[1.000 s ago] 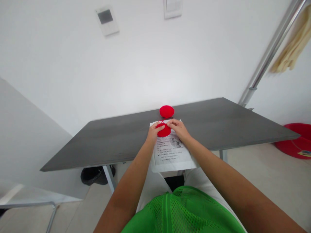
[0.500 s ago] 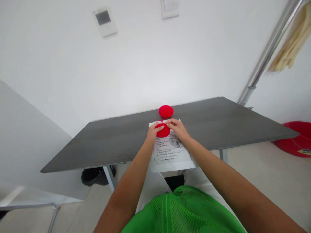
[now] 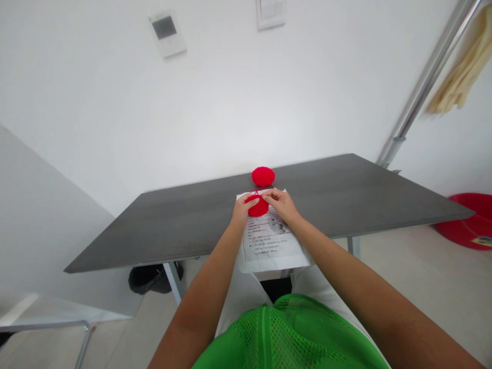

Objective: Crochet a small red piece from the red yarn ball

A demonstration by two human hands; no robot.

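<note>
A round, flat red crocheted piece is held over a printed sheet of paper. My left hand pinches its left side, with the thumb lying on top. My right hand is closed at the piece's upper right edge, fingertips together. A thin dark tip shows just above those fingers, too small to name. A loop of red yarn rises from the top of the piece. Just beyond the hands, a ball of red yarn rests near the back of the table.
The dark grey table stands against a white wall. The paper hangs over its front edge, above my lap. A black bin is on the floor at left, a red basin at right. Pale gloves hang by a metal pole.
Both hands and the crocheted piece keep almost the same place. The view has shifted very slightly, and the yarn ball has not visibly moved on the table.
</note>
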